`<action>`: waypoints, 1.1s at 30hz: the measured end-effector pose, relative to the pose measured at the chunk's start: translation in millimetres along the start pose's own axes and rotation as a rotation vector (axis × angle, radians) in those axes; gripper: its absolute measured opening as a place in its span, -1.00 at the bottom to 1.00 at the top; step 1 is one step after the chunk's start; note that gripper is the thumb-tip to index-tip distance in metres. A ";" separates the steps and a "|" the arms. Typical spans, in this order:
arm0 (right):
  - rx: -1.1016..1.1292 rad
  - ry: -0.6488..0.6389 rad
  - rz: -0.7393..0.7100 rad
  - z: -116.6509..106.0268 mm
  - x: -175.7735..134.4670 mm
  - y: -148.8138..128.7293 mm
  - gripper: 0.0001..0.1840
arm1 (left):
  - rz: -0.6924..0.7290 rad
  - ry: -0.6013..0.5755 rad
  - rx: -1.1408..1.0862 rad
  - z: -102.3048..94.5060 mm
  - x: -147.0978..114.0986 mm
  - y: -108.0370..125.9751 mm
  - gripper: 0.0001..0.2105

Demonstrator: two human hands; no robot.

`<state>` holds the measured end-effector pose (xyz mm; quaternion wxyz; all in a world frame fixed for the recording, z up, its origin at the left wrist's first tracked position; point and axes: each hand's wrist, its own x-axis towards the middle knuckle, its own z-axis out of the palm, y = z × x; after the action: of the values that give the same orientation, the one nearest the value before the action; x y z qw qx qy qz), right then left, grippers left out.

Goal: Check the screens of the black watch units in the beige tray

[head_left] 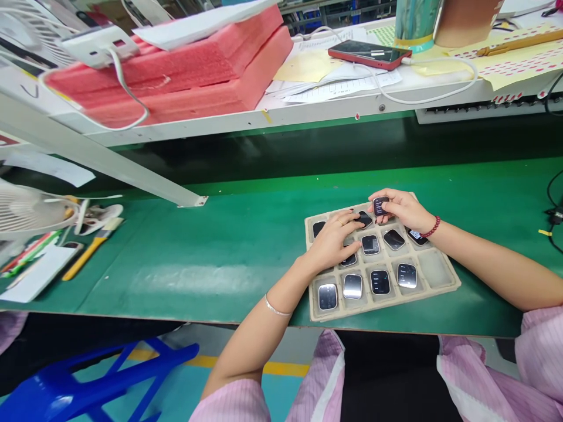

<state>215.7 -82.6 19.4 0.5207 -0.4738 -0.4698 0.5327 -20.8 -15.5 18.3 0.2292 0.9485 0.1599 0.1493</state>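
A beige compartment tray (446,280) lies on the green bench mat and holds several small square smartwatch bodies with dark or silvery screens, such as one (352,286) in the near row. My left hand (334,239) rests flat on the tray's left part, its fingertips on a watch body (364,219) in the far row. My right hand (402,209) hovers over the tray's far edge and pinches one lit watch body (379,205) between thumb and fingers. The near right compartment holds nothing.
A raised shelf at the back carries pink foam sheets (185,70), papers, a red phone (368,54) on a white cable and label sheets. At the left lie a small fan (30,214), a yellow-handled brush (90,249) and pens. A blue stool (88,381) stands below.
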 end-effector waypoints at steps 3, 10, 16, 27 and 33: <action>-0.002 -0.001 -0.006 -0.2 0.2 0.8 -0.71 | 0.002 -0.001 0.002 0.3 0.0 -0.5 -0.64; -0.017 0.007 -0.011 0.2 -0.2 0.0 -0.67 | 0.001 0.000 0.001 1.1 0.1 -1.2 -0.64; -0.035 0.001 -0.031 -0.4 0.1 0.9 -0.59 | 0.004 0.004 0.007 0.4 0.1 -0.5 -0.63; -0.047 -0.021 -0.037 -1.6 0.1 2.2 -0.55 | -0.005 -0.004 0.010 0.6 0.1 -0.4 -0.63; -0.055 -0.015 -0.030 -1.4 -0.2 1.2 -0.56 | 0.000 -0.006 0.002 0.6 0.1 -0.3 -0.64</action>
<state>217.0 -82.8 18.1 0.5117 -0.4769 -0.4953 0.5151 -20.6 -15.5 17.7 0.2287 0.9491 0.1594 0.1462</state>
